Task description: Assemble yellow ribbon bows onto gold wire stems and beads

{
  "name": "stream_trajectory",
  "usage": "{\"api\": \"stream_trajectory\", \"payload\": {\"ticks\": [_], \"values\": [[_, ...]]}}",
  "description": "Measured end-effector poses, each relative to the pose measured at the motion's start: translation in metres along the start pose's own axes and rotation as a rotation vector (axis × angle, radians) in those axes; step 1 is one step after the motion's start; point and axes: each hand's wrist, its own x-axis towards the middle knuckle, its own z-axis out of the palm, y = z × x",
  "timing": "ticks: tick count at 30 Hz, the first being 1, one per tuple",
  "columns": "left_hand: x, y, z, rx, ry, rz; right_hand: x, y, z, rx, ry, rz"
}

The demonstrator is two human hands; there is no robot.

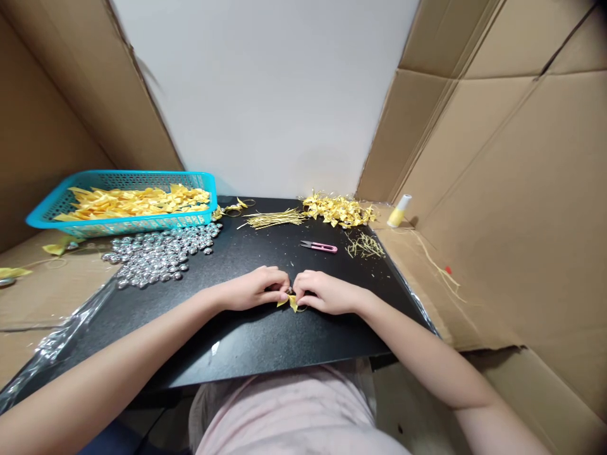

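Near the front of the black table (232,354), my left hand (263,287) and my right hand (325,292) meet with bent, pinched fingers. Between them is a small yellow ribbon bow (293,303), its pointed ends hanging below my fingertips. A small shiny bit shows above the bow, and a thin loop sticks out beside my right fingertips. My fingers hide most of where these parts join. Beyond my hands lies a pair of pink thread snips (319,247), with its blades pointing left.
A blue basket (118,225) of yellow ribbon pieces stands back left, behind a spread of silver bells (161,253). Gold twist ties (272,218), a heap of yellow bows (339,210) and wire clippings (365,245) lie farther back. A yellow thread cone (396,217) stands right, beside cardboard walls (512,189).
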Motion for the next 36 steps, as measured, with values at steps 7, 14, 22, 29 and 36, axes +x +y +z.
{"api": "stream_trajectory", "payload": {"ticks": [7, 14, 22, 29, 36], "values": [[-0.005, 0.011, -0.004, -0.326, -0.072, -0.073, -0.007, -0.005, -0.008, 0.259, 0.069, -0.042], [-0.003, 0.015, -0.003, -0.463, -0.100, -0.099, -0.006, -0.005, -0.008, 0.291, 0.096, -0.062], [-0.003, 0.015, 0.000, -0.669, -0.085, -0.128, -0.007, -0.005, -0.008, 0.292, 0.133, -0.092], [-0.003, 0.020, 0.007, -0.804, 0.135, -0.117, -0.008, -0.005, -0.009, 0.114, 0.200, -0.110], [-0.001, 0.023, 0.011, -0.624, 0.412, -0.165, -0.007, -0.014, -0.002, -0.012, 0.554, 0.027]]}}
